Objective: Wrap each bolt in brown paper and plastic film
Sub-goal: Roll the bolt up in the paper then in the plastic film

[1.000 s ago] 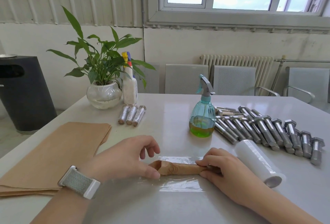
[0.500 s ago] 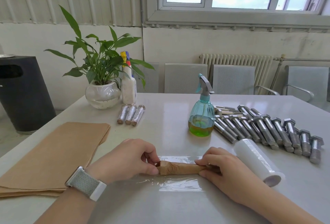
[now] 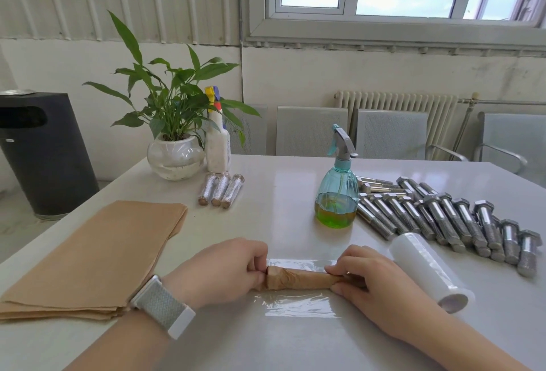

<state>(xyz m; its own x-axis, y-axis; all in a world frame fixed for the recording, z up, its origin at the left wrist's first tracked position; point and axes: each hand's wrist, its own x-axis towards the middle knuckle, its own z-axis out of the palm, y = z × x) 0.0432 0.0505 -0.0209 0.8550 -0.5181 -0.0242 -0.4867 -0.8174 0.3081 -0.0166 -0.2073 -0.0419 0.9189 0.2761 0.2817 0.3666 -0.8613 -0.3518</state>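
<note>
In the head view, a bolt rolled in creased brown paper [image 3: 298, 279] lay crosswise in the lower centre of the frame, on a glossy, wrinkled sheet of clear plastic film [image 3: 298, 305] spread flat over the smooth white table [image 3: 280, 193]. The left hand [image 3: 218, 270], with a woven grey band and white clasp at its wrist, pinched the crumpled left end of the paper roll between curled fingers and thumb. The right hand [image 3: 375, 285] curled over the roll's right end, fingertips resting on top and thumb below.

Just right of that hand lay a cylindrical roll of milky white plastic film [image 3: 428, 270], its hollow core facing the lower right. Beyond it, along the right side of the frame, a row of bare steel hex-head bolts [image 3: 443, 217] with threaded shanks lay side by side. A ribbed, translucent teal spray bottle [image 3: 336, 196] with a grey trigger, holding green liquid, stood upright at centre, touching the nearest bolts.

At the left edge lay a flat stack of matte brown paper sheets [image 3: 97, 252]. Above centre-left, three finished bolts in shiny film [image 3: 221, 189] lay close together, near a round white pot with a leafy green plant [image 3: 174, 134] and a white plastic bottle [image 3: 218, 146] with a yellow and blue trigger head.
</note>
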